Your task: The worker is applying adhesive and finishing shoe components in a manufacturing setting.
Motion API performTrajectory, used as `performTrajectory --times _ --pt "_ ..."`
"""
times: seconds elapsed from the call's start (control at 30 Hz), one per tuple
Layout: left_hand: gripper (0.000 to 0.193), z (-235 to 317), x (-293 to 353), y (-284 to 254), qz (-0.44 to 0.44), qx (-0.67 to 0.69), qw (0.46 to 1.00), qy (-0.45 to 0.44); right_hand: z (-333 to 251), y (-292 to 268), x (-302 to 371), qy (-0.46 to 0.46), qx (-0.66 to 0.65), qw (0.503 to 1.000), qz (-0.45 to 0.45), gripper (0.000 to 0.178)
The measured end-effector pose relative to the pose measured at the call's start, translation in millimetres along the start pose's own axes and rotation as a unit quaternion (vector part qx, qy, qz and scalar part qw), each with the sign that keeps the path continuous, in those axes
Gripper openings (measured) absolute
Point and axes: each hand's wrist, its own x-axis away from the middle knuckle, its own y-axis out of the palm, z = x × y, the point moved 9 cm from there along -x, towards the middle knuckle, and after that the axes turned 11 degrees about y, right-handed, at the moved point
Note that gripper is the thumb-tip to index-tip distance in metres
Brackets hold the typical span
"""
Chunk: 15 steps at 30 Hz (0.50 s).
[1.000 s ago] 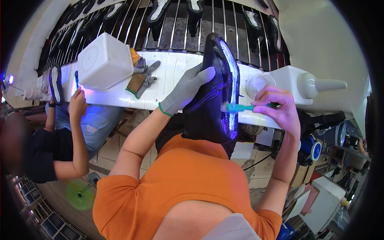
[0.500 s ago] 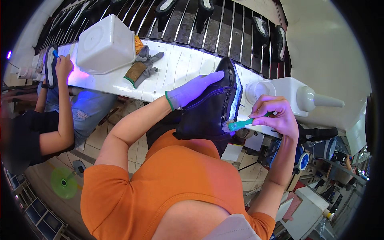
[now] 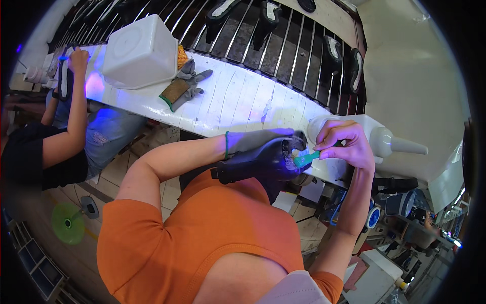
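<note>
Black, glossy boot held roughly level above the lap, just short of the near edge of the white surface, one end turned toward the right hand. Left hand, gloved in grey, laid along the boot's upper side with a hold on it; curl of its fingers out of sight on the far side. Right hand bare, fingers pinched together on the green handle of a brush, bristles against the boot's right end. Just behind that hand, a white bottle with a long tapered spout. Toward the left of the surface, a boxy white plastic container, and right beside it a limp grey glove. Beyond, a metal-barred rack bearing black shoes with pale undersides. Far left, a seated co-worker in a dark sleeve.
</note>
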Motion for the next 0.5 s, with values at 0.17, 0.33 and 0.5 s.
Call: performTrajectory --times 0.17,0.33,0.5 --pt "0.036 25 25 57 -0.017 -0.503 0.863 0.046 -4 -4 -3 -0.017 0.029 0.999 -0.006 0.015" --pt "0.028 20 34 63 0.01 -0.434 0.901 0.031 -10 -7 -4 -0.024 0.039 0.999 -0.004 0.015" --pt "0.025 -2 38 61 -0.005 -0.334 0.94 -0.07 -16 -4 -8 -0.016 0.068 0.997 -0.035 0.016"
